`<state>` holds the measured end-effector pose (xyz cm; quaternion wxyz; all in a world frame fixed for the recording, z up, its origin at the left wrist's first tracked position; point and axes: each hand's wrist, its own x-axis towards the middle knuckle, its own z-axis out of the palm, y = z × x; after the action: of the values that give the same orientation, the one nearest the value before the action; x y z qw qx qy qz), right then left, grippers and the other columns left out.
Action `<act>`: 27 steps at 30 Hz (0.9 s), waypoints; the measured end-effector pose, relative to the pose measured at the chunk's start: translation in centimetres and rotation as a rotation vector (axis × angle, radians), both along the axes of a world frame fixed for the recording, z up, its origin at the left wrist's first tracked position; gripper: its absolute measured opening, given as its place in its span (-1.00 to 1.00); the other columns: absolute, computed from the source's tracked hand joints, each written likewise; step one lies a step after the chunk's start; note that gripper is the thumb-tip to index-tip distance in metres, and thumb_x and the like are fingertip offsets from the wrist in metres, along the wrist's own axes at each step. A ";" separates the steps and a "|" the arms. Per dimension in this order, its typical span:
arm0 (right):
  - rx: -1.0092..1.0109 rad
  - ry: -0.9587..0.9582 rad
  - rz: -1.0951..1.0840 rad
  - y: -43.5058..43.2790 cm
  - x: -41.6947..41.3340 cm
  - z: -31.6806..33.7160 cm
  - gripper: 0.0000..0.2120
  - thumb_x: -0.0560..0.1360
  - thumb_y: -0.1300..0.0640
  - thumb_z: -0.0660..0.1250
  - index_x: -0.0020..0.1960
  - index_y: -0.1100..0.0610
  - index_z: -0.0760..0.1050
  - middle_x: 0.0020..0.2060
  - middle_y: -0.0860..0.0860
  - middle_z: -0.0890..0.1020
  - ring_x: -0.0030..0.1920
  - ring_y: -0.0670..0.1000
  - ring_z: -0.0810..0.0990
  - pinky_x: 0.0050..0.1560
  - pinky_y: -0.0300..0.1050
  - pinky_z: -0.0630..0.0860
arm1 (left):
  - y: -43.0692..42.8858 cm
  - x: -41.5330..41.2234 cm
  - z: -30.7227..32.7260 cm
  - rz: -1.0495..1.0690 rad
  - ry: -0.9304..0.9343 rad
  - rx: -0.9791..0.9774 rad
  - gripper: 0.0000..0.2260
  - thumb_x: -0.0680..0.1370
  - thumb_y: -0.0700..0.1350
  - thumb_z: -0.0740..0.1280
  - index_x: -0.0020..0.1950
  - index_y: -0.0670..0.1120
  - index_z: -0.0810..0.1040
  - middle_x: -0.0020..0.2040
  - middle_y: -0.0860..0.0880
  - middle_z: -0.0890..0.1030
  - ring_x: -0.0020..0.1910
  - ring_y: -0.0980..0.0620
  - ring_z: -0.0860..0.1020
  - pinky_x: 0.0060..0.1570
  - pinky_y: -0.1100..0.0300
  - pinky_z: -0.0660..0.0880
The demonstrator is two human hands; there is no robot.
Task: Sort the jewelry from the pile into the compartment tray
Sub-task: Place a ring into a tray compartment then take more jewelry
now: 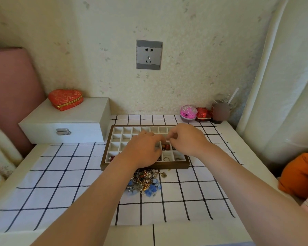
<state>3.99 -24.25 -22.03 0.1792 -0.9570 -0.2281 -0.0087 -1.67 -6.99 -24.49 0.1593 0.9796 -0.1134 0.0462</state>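
– Pale flowered wallpaper behind, with a grey wall socket (149, 54); below it a white table (185, 233) under a black-grid cloth (60, 174). Entered?
– Entered. Far left on the table is a white box (69, 121) with a metal clasp, and a red heart-shaped case (66, 99) sits on its lid. Far right is a pink round case (188, 111), with a red box (203, 112) just beside it.
– Task items?
– One compartment tray (144, 166), wood-rimmed with pale cells, at the centre of the cloth. One jewelry pile (144, 180) of chains, gilt bits and blue bows lies just beside the tray's near rim, partly under your left forearm.
– Tray contents?
– Red-brown beads (165, 146) lie in a cell right of centre. Rings (166, 158) lie in near-row cells at the right. Red and white pieces (111, 158) lie in the near-left cell.
– Hands?
– Both are over the tray's middle, fingertips meeting. Your right hand (187, 139) has its fingers curled, pinching a small pale piece (167, 139) above the bead cell. Your left hand (142, 150) has its fingers bent toward the same piece; I cannot tell whether it grips or only touches.
– Margins?
– A curtain (283, 86) hangs at the right, an orange cushion (302, 174) lies near right, and a pink padded panel (11, 95) stands far left.
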 end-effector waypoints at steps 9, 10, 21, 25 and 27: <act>-0.048 0.018 0.122 -0.8 -0.9 -0.1 -0.73 0.55 0.17 0.25 -0.02 -0.11 0.68 -0.04 -0.18 0.54 0.01 -0.05 0.58 -0.03 -0.13 0.46 | -0.1 -0.2 -0.2 -0.001 -0.016 0.044 -0.66 0.60 0.06 0.22 0.38 0.14 0.45 0.30 0.00 0.51 0.33 -0.04 0.35 0.31 -0.07 0.36; -0.048 -0.018 0.117 -0.9 -0.8 -0.1 -0.73 0.56 0.16 0.24 0.01 -0.11 0.68 -0.01 -0.16 0.55 0.03 -0.03 0.58 -0.03 -0.10 0.48 | -0.1 -0.2 -0.3 -0.003 -0.015 0.069 -0.64 0.60 0.08 0.20 0.40 0.14 0.45 0.30 0.00 0.51 0.33 -0.04 0.35 0.31 -0.08 0.36; -0.157 -0.092 0.154 -1.0 -0.8 -0.2 -0.71 0.59 0.11 0.23 0.17 -0.11 0.65 0.08 -0.07 0.54 0.06 0.01 0.56 -0.13 -0.14 0.30 | -0.5 -0.3 -0.5 0.019 -0.026 0.123 -0.62 0.62 0.14 0.18 0.43 0.14 0.40 0.35 0.03 0.48 0.35 -0.01 0.32 0.31 -0.04 0.33; -0.145 -0.122 0.159 -1.0 -0.9 -0.3 -0.70 0.57 0.14 0.21 0.14 -0.11 0.65 0.06 -0.07 0.55 0.03 0.02 0.57 -0.16 -0.15 0.30 | -0.4 0.0 -0.5 0.019 -0.009 0.133 -0.60 0.62 0.18 0.16 0.45 0.16 0.39 0.38 0.04 0.45 0.38 -0.02 0.30 0.34 -0.05 0.30; -0.144 -0.112 0.161 -0.8 -1.1 -0.5 -0.69 0.57 0.16 0.21 0.15 -0.09 0.65 0.06 -0.06 0.56 0.04 0.03 0.57 -0.15 -0.15 0.30 | -0.4 0.0 -0.6 0.019 -0.008 0.131 -0.60 0.62 0.18 0.16 0.45 0.17 0.39 0.38 0.04 0.45 0.38 -0.02 0.30 0.35 -0.06 0.30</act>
<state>2.94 -25.04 -22.51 0.0969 -0.9439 -0.3140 -0.0312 -1.70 -7.43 -25.05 0.0940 0.9888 -0.1076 0.0439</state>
